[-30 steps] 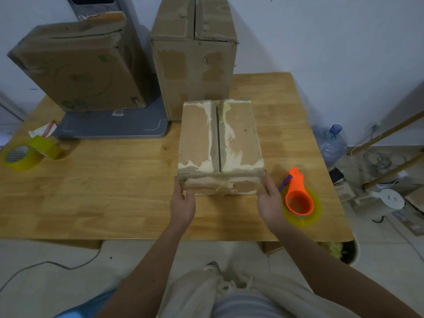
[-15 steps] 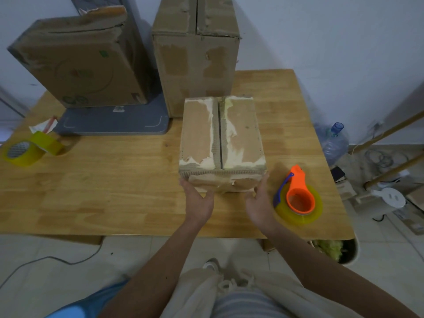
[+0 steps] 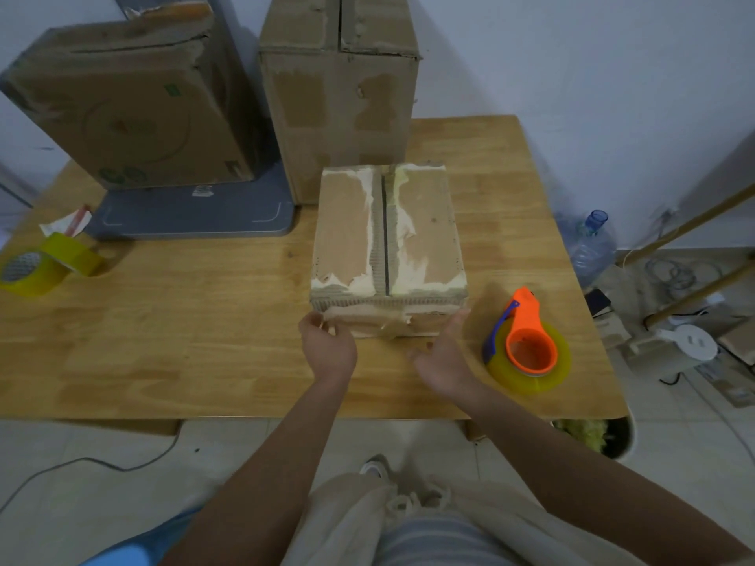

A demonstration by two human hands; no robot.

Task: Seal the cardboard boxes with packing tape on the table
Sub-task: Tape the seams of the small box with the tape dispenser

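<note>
Box [image 3: 388, 234] squared on tabletop [image 3: 204, 320], seam untaped; your L hand [image 3: 329, 353] touches its corner, R hand [image 3: 443, 367] loose, empty — next, likely grab dispenser [image 3: 529, 349].

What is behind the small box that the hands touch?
Directly behind the small box stands a taller cardboard box, by the wall. Its lower front is hidden by the small box; whether they touch cannot be seen.

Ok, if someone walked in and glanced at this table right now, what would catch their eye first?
Probably the small cardboard box at the table's middle, its top seam still open, with the left hand at its near left corner and the right hand open at its near right corner. Next, the orange tape dispenser just right of it, and two bigger boxes behind.
</note>
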